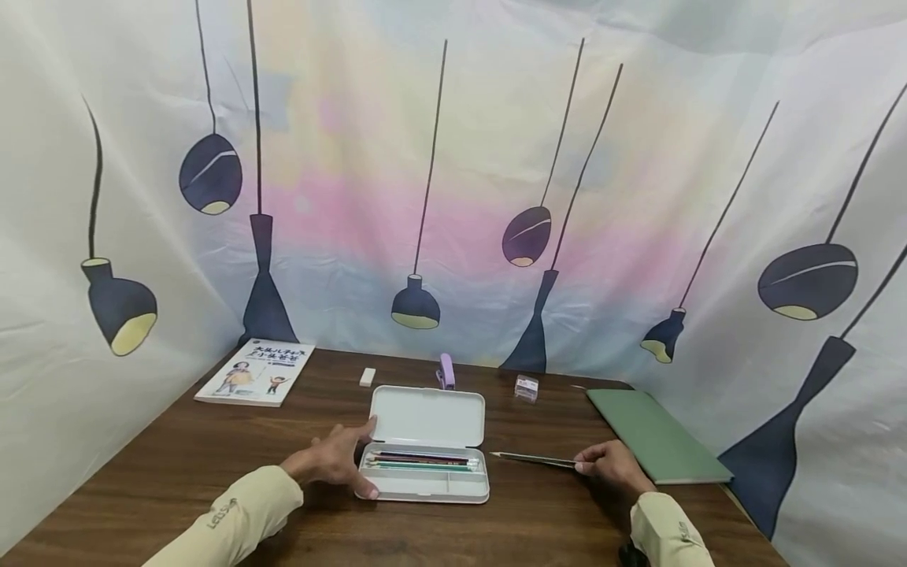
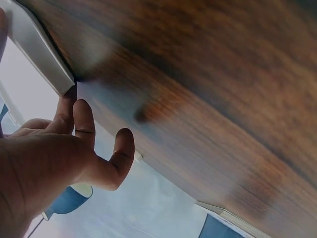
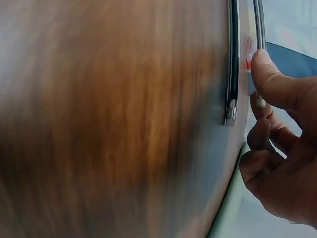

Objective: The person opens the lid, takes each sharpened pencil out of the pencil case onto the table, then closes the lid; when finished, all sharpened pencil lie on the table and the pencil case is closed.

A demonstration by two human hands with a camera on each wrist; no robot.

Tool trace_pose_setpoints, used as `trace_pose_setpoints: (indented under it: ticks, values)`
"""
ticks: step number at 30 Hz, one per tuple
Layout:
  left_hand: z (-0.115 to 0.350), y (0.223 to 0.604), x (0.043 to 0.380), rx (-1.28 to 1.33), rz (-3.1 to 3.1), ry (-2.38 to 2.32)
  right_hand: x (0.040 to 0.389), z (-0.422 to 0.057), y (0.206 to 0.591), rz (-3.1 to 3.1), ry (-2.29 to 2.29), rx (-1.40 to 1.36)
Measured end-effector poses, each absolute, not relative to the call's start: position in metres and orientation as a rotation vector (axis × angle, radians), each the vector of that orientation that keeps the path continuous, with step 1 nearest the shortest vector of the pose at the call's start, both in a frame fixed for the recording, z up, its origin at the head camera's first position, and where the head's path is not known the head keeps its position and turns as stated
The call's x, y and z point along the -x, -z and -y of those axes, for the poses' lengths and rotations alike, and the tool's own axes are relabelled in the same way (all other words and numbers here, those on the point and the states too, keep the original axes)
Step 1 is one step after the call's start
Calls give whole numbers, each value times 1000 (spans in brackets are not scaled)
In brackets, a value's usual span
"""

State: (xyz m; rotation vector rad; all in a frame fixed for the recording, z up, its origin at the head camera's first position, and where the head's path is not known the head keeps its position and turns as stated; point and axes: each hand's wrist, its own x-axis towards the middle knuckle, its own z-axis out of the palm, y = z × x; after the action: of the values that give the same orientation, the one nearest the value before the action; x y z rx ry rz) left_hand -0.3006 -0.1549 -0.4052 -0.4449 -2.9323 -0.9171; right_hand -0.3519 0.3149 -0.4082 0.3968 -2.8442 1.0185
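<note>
Several pencils [image 1: 423, 463] lie side by side in the long rear compartment of the white pencil case [image 1: 407, 486] in the head view, its lid [image 1: 428, 417] standing open. The left hand [image 1: 331, 457] is spread at the case's left end, thumb at the front corner, a finger at the lid; that makes a sound brace, and a light touch would spare the hinge. The right hand [image 1: 615, 465] pinches a dark pencil [image 1: 527, 457] near its rear end, between the case and the green notebook [image 1: 659, 437], sharpened tip towards the case. Gripped so far back, it may swing; a hold nearer the middle should steer better. Lowering it level, tip leftward as the others seem to lie, should save the point from knocking the case wall.

The left wrist view shows one finger touching the case corner, while two more extend clear of it, wrapped round nothing.

The right wrist view shows thumb and fingertip closed on the pencil just ahead of its pale end, the other fingers loosely bent. Whether the dark stick [image 3: 234, 54] against the wood-grain tabletop [image 3: 124, 99] is another pencil or a reflection, I cannot tell.
</note>
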Motion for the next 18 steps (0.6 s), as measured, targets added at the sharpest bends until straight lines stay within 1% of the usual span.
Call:
trace_pose_setpoints:
  ticks: [3, 12, 15, 18]
  values:
    - [154, 404, 301, 443, 2940, 908, 351, -317, 411, 2867, -941, -437]
    - [155, 404, 301, 450, 2938, 911, 350, -306, 413, 2896, -847, -224]
    - [155, 405, 301, 448, 2934, 907, 351, -301, 411, 2899, -842, -251]
    - [154, 405, 301, 448, 2929, 919, 352, -288, 407, 2885, -874, -353]
